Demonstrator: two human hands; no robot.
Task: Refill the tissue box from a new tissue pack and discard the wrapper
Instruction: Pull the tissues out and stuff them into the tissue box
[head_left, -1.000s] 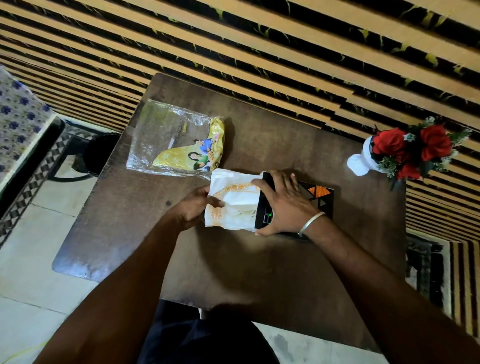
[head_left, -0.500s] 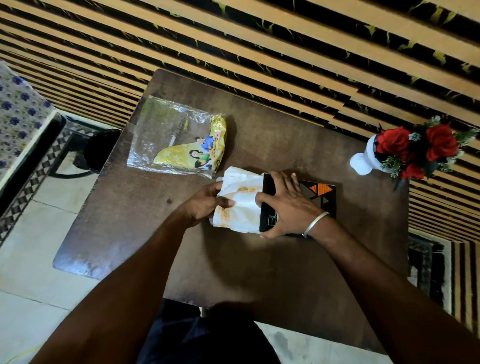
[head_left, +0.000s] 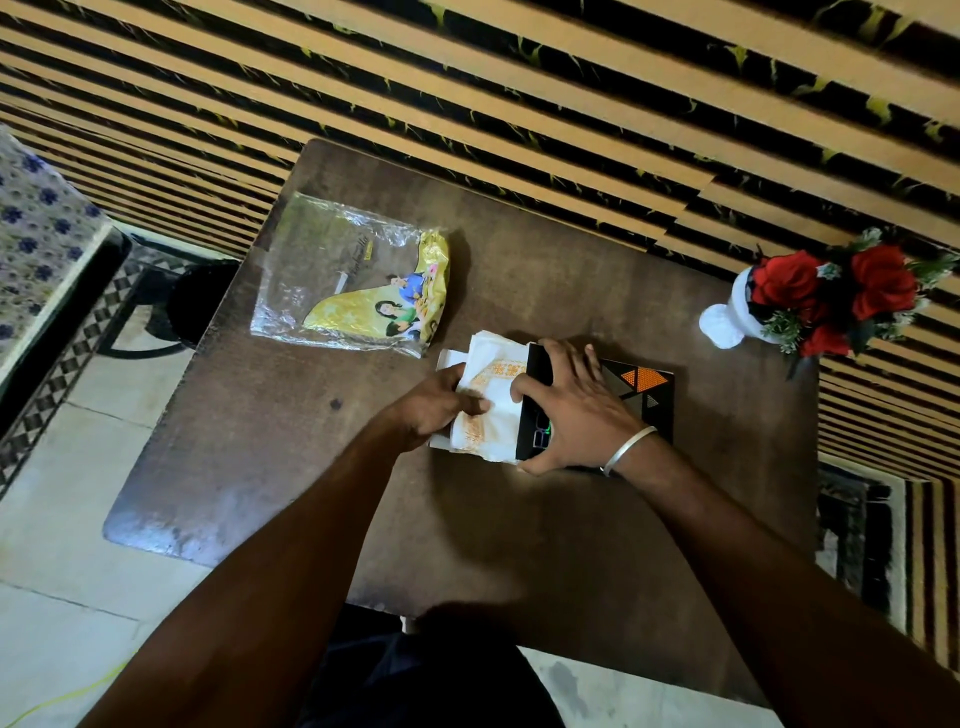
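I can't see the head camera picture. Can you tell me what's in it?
Two hands work at a brown table: the left hand presses a white tissue stack toward the open end of a black tissue box, which the right hand holds. An empty plastic wrapper lies beyond them to the left; red flowers stand at the right.

Running dim overall, with the brown counter (head_left: 519, 291) sitting in murk. Catching daylight on the pale floor (head_left: 67, 571) at left and a dull sheen at the counter's near-left corner. Glaring softly off the clear wrapper (head_left: 332, 270). Dropping a soft shadow under the arms. Bending the wall slats at the edges, wide-angle style. Staying fairly sharp at centre, softening toward the corners.
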